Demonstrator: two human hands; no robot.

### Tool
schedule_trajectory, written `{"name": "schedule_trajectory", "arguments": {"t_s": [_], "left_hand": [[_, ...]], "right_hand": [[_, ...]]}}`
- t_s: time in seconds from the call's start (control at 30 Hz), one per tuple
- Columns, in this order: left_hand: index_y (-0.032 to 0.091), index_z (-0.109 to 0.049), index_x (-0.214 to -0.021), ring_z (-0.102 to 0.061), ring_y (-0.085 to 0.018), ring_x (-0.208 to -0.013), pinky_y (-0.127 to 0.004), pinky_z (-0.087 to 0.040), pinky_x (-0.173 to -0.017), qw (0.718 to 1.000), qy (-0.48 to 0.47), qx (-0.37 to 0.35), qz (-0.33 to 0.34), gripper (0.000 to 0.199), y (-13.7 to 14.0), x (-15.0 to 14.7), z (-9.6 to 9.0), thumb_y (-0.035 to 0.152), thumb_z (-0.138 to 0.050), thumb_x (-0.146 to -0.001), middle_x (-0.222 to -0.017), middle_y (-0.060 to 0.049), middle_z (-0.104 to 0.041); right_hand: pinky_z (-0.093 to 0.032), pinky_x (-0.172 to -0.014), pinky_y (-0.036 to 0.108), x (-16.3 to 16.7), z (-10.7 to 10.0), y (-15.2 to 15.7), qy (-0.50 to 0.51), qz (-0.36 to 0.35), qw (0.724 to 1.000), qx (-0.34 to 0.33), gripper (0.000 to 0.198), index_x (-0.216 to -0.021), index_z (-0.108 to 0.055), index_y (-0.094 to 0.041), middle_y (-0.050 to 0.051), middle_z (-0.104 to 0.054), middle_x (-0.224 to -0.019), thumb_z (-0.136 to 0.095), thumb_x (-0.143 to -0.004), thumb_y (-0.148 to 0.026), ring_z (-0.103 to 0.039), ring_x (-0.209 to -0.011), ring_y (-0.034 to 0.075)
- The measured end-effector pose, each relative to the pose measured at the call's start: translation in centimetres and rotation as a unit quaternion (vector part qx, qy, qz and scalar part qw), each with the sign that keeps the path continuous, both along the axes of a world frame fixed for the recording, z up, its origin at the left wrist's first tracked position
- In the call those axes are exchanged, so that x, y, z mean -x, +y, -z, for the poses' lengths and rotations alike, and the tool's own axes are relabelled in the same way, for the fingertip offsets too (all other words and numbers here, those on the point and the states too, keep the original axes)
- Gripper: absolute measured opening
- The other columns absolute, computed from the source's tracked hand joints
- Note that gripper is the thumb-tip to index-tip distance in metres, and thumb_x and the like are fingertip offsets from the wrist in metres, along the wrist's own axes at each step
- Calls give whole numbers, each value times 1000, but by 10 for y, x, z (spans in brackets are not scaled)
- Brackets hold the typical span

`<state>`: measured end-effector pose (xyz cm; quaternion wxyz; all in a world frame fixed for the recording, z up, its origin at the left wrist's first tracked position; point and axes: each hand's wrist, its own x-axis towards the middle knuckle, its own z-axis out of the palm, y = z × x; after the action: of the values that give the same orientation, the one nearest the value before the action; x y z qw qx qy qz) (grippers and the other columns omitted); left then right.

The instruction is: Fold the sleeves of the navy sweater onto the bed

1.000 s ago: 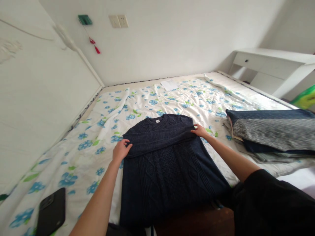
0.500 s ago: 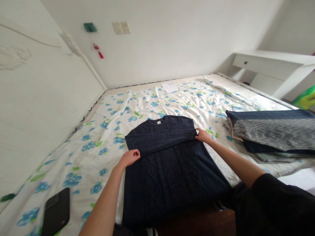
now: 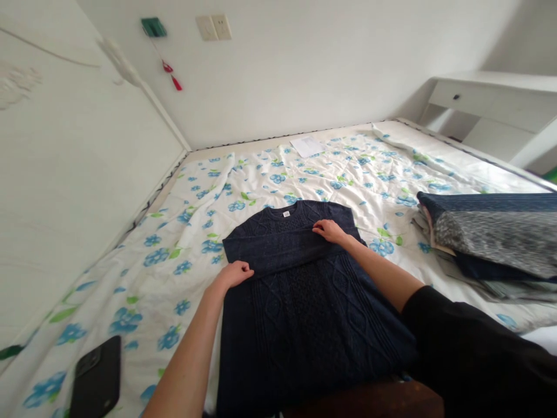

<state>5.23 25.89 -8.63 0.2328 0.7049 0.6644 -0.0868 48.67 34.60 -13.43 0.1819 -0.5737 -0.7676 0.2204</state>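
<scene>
A dark navy cable-knit sweater (image 3: 296, 313) lies spread on the bed, its neckline and white label away from me. One sleeve (image 3: 278, 251) is folded flat across its chest. At the sweater's left edge my left hand (image 3: 235, 274) is closed, its thumb and fingers pinching the knit by the fold. My right hand (image 3: 331, 231) rests on the folded sleeve, right of the middle, fingers stretched to the left and touching the upper edge. Beneath that hand the palm side is hidden.
Folded clothes (image 3: 500, 238) are stacked at the right. A black phone (image 3: 96, 377) lies at the lower left on the flowered bed sheet (image 3: 187, 313). White paper (image 3: 307, 146) lies toward the wall. Past the bed's right edge stands a white desk (image 3: 487, 110).
My right hand has left the sleeve's cuff end and moved left onto the sleeve. My left hand stays at the sweater's left edge. The view has shifted slightly.
</scene>
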Motion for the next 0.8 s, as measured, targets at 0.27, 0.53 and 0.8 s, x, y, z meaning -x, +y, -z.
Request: {"name": "schedule_trajectory", "arguments": {"t_s": [0.27,0.53,0.8], "left_hand": [[25,-70,-73,-71,-22,-77,-29,-42,-69,1000,-26,14,10,18,-1,8,-1,38,-80,-80,-72,1,-74],[26,-73,-72,-75,-24,-83,-30,-46,-73,1000,15,-6,22,13,2,2,-2,29,-85,-77,-81,-1,-80],[26,-70,-76,-74,-22,-81,-29,-45,-71,1000,-1,7,1,12,-5,2,-4,27,-82,-78,-80,1,-78]], "right_hand": [[-56,-105,33,14,1,7,-33,89,995,-20,23,-121,-85,-22,11,-82,-127,-64,-112,-27,-74,-116,26],[-32,-137,56,62,6,-30,-22,13,992,-121,49,-164,-63,-26,15,-57,-171,-53,-117,-35,-45,-162,35],[-17,-143,64,51,25,-56,-58,-106,992,-43,69,-178,-47,-36,6,-33,-189,-56,-115,-61,-21,-177,38]]}}
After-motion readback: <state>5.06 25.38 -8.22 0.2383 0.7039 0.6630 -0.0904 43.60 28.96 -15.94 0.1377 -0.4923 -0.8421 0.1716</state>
